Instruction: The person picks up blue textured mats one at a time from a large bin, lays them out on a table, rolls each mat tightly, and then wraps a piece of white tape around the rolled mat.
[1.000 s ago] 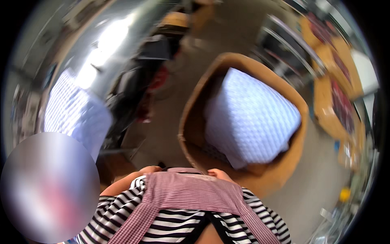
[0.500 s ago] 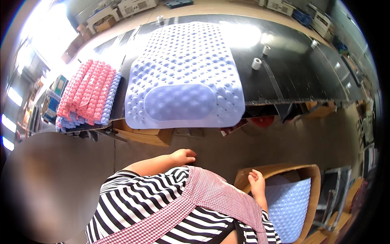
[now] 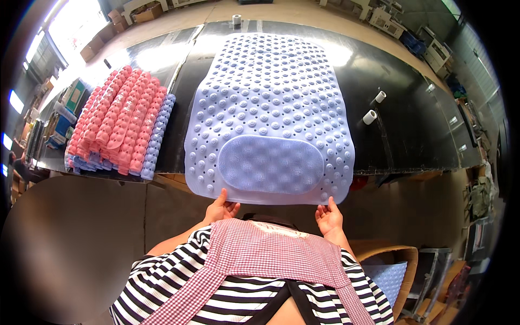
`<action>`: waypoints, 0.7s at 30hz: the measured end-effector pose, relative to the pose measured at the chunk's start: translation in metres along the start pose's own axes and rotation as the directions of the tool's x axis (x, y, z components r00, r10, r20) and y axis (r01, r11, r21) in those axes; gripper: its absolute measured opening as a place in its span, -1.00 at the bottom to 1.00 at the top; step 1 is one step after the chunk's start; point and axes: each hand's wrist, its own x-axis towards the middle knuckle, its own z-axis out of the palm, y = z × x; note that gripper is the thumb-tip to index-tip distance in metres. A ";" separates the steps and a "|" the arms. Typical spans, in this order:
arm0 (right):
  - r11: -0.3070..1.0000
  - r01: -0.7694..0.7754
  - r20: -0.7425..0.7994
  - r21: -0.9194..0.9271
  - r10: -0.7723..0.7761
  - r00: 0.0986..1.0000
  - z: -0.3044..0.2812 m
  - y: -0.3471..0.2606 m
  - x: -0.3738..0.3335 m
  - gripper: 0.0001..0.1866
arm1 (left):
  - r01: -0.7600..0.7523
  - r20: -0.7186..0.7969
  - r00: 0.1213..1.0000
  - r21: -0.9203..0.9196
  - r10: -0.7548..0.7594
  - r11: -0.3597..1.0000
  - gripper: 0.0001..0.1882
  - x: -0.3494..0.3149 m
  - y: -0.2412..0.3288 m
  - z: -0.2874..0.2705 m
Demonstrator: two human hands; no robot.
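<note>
A light-blue bath mat with raised bumps and a smoother oval panel is spread on the black table, its near edge overhanging the front. My left hand grips that edge toward its left corner, thumb on top and fingers low against it. Toward the right corner, my right hand pinches the same edge with its thumb up. Part of the fingers of both hands is hidden by the mat.
Left of the mat lies a stack of folded pink mats on blue ones. Small white rolls sit on the black table. At my lower right stands an open cardboard box with a blue mat inside.
Both hands have come up to the mat's near edge, the right one from beside the cardboard box. My view has shifted, so the mat appears closer.
</note>
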 end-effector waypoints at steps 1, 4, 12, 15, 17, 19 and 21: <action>1.000 0.005 -0.005 0.017 -0.005 1.000 0.000 -0.001 0.002 -0.63 | 0.042 0.076 0.996 -0.005 -0.041 0.999 -0.62 -0.001 0.006 -0.002; 1.000 0.021 -0.040 0.023 -0.020 0.999 -0.004 -0.005 0.002 -0.60 | 0.122 0.196 0.976 -0.105 -0.100 0.987 -0.64 -0.008 0.011 -0.003; 0.930 0.350 0.492 -0.112 -0.254 0.833 0.023 -0.085 -0.015 -0.60 | -0.503 0.391 0.812 0.095 0.432 0.859 -0.63 -0.045 0.057 0.078; 0.812 0.581 0.595 -0.064 -0.436 0.676 0.124 -0.164 -0.073 -0.64 | -0.798 0.601 0.595 0.359 0.534 0.485 -0.78 -0.036 0.151 0.104; 0.719 0.691 0.695 0.072 -0.533 0.483 0.178 -0.226 -0.090 -0.69 | -0.902 0.777 0.206 0.387 0.595 -0.192 -0.73 -0.067 0.196 0.185; 0.685 0.720 0.709 0.109 -0.561 0.426 0.234 -0.277 -0.120 -0.72 | -0.948 0.711 0.091 0.276 0.698 -0.157 -0.52 -0.101 0.237 0.247; 0.623 0.747 0.739 0.231 -0.612 0.282 0.272 -0.312 -0.156 -0.72 | -0.933 0.634 0.310 0.057 0.709 0.356 -0.33 -0.156 0.252 0.302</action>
